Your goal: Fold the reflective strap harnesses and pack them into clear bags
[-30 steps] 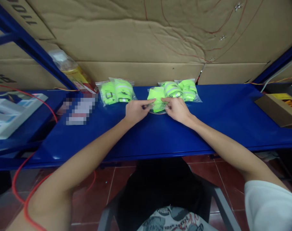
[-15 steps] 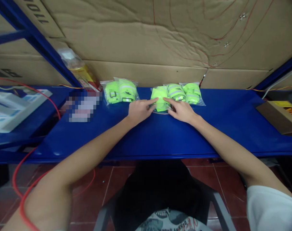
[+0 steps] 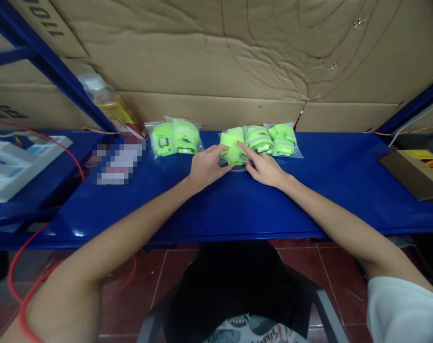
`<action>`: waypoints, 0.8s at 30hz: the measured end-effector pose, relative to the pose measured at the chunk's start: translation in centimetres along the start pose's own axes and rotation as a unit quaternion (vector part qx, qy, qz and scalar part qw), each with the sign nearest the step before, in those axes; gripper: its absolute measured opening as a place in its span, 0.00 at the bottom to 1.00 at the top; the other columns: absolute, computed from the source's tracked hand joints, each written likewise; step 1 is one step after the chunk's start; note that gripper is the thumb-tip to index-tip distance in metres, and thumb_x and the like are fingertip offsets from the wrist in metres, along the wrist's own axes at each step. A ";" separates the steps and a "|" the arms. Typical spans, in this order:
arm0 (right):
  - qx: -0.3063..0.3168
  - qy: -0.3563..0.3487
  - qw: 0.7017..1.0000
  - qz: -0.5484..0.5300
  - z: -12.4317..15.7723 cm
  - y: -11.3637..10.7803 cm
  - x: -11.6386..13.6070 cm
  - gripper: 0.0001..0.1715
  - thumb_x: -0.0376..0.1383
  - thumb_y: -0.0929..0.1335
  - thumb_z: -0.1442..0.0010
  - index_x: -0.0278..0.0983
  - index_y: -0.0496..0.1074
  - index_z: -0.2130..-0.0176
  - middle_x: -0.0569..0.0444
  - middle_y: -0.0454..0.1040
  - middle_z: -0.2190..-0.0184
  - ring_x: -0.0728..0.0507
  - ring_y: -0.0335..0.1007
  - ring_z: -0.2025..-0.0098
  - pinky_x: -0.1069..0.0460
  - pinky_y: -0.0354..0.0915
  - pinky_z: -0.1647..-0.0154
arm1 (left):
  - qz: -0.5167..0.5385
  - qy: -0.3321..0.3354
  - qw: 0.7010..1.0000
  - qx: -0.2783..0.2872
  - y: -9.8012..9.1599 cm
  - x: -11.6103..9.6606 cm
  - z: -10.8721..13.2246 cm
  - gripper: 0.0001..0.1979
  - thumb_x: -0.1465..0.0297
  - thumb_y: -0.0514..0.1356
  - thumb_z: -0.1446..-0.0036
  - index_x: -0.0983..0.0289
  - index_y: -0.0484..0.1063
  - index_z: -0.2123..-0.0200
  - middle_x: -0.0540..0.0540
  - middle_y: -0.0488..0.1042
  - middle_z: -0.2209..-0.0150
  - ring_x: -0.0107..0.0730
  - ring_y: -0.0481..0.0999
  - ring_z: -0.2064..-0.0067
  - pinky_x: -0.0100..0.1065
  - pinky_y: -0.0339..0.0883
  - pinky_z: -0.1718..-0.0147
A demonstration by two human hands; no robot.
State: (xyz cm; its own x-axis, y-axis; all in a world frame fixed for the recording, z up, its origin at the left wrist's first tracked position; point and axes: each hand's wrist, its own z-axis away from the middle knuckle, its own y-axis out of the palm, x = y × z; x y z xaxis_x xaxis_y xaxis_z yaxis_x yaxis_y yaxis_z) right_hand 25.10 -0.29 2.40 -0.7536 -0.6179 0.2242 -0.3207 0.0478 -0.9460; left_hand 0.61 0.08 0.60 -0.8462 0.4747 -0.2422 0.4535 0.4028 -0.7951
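A clear zip bag with a folded neon-yellow reflective band (image 3: 232, 139) inside lies at the back middle of the blue table. My left hand (image 3: 207, 166) holds the bag's left front corner, its thumb near the front edge and its fingers on the left side. From the right, my right hand (image 3: 268, 167) grips the same bag, its index finger stretched over the top and its thumb at the front edge. Touching it on the right are two more bagged neon bands, a middle one (image 3: 258, 139) and an outer one (image 3: 283, 140). Further left sits a pair of bagged neon bands (image 3: 185, 136).
A bottle with a yellow and red label (image 3: 112, 107) leans at the back left, beside a blurred-out patch. An open cardboard box (image 3: 411, 174) stands at the right. Cardboard sheets (image 3: 202, 62) back the blue table (image 3: 202, 214). A red hose (image 3: 14, 271) hangs at the left.
My left thumb has moved down toward the bag's front edge, and its fingers now lie at the bag's left side. The view has shifted slightly.
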 end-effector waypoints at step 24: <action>0.024 -0.056 0.995 0.080 -0.7 0.5 0.5 0.43 0.34 0.57 0.27 0.30 0.50 0.18 0.39 0.84 0.49 0.38 0.78 0.58 0.47 0.68 0.59 | -0.114 0.022 0.992 0.053 -1.2 -0.1 -1.6 0.15 0.65 0.70 0.40 0.63 0.79 0.51 0.63 0.80 0.50 0.50 0.83 0.59 0.41 0.68 0.67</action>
State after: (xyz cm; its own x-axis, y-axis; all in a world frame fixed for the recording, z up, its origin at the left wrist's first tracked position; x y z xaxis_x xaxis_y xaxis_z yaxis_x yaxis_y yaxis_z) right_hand 24.20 0.00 2.19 -0.7237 -0.6887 0.0455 -0.1717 0.1158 -0.9783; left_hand 0.64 0.79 2.45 -0.9097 0.4145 -0.0262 0.2169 0.4202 -0.8811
